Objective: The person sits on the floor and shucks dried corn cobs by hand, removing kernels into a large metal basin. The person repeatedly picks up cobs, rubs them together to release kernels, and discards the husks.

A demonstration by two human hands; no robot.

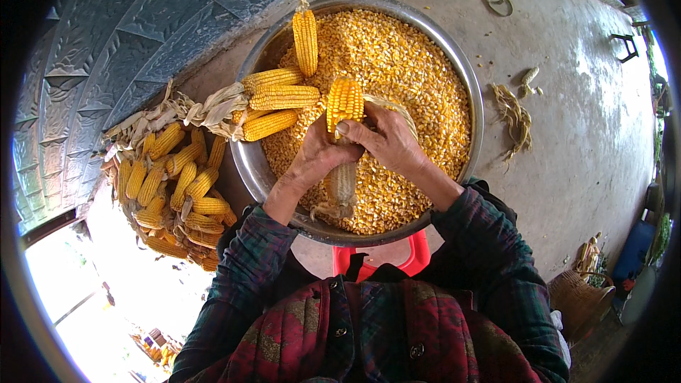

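Both hands are over a wide metal basin (475, 101) filled with loose yellow corn kernels (404, 53). My left hand (319, 151) grips a partly shelled corn cob (345, 97) from its left side; kernels cover its upper end, while a bare, pale stretch (343, 183) shows below the hands. My right hand (391, 135) closes on the same cob from the right, its thumb against the lower kernels. A strip of dry husk (396, 109) passes behind the right hand. Several whole ears (284, 97), joined by twisted husks (215, 109), lie over the basin's left rim.
A large bundle of corn ears (178, 175) lies left of the basin, beside a dark embossed metal surface (133, 37). A red plastic stool (417, 255) shows under the near rim. Dry husks (515, 122) lie on the concrete floor. A wicker basket (577, 298) stands lower right.
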